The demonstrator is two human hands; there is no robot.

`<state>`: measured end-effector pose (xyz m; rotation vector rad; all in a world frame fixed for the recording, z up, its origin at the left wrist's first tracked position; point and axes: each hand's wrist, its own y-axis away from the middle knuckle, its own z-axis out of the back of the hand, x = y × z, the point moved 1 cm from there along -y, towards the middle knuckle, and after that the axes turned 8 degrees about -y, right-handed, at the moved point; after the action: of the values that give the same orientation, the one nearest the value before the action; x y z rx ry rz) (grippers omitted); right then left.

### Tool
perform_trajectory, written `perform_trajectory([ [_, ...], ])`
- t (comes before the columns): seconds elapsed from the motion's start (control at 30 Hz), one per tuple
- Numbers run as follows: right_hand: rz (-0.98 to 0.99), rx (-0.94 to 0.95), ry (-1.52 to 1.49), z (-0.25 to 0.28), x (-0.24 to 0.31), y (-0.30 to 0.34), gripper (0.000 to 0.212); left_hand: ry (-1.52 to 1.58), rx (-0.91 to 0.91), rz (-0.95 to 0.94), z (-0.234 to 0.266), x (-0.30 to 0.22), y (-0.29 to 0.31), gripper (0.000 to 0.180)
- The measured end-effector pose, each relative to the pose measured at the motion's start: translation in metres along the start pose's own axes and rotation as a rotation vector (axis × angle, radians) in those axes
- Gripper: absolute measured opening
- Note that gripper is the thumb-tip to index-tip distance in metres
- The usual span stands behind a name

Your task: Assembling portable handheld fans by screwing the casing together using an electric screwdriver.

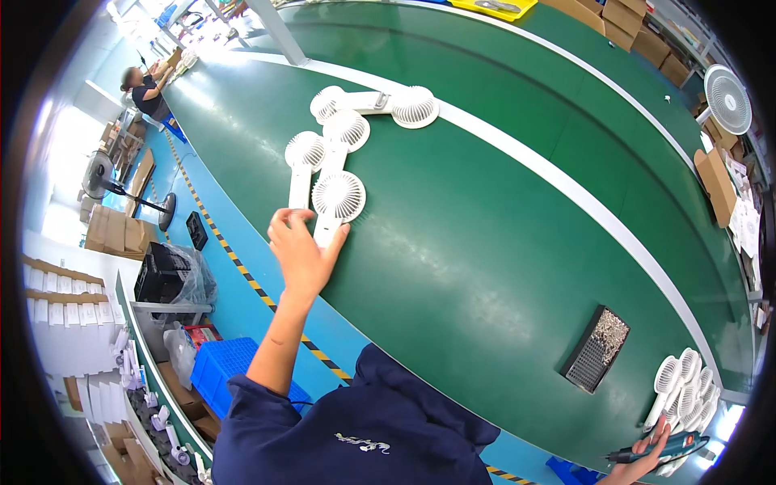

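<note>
On the green table to the left, several white handheld fans lie close together. My left hand (301,252) is closed around the handle of the nearest white handheld fan (338,199), thumb on its right side and fingers on its left. Just left of that lies another white fan (305,153), its handle end by my fingertips. Beyond them are a round-headed fan (346,129) and one lying sideways (414,107). At the lower right, my right hand (653,453) grips a teal electric screwdriver (685,444), beside a cluster of white fans (687,392).
A black tray (584,361) of small metal pieces, apparently screws, sits on the table's right part. A metal post (276,32) stands at the far side. Blue crate (230,365), standing fan (99,175) and cartons (117,231) are on the left. Another person (148,93) works far left.
</note>
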<state>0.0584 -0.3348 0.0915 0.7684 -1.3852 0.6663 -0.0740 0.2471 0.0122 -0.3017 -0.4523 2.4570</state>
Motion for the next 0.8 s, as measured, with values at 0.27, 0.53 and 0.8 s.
perform_trajectory([
  [0.27, -0.068, 0.273, -0.197, -0.038, -0.043, 0.015, 0.031, 0.226, -0.077, -0.230, 0.001, -0.013, -0.024, 0.043],
  [0.53, -0.141, 0.332, -0.274, -0.083, -0.044, 0.056, 0.028, 0.146, 0.236, -0.283, -0.085, -0.003, -0.112, 0.063],
  [0.8, 0.580, 0.663, -0.749, -0.114, -0.022, 0.066, 0.078, 0.228, 0.290, -0.474, -0.012, -0.122, 0.024, 0.054],
])
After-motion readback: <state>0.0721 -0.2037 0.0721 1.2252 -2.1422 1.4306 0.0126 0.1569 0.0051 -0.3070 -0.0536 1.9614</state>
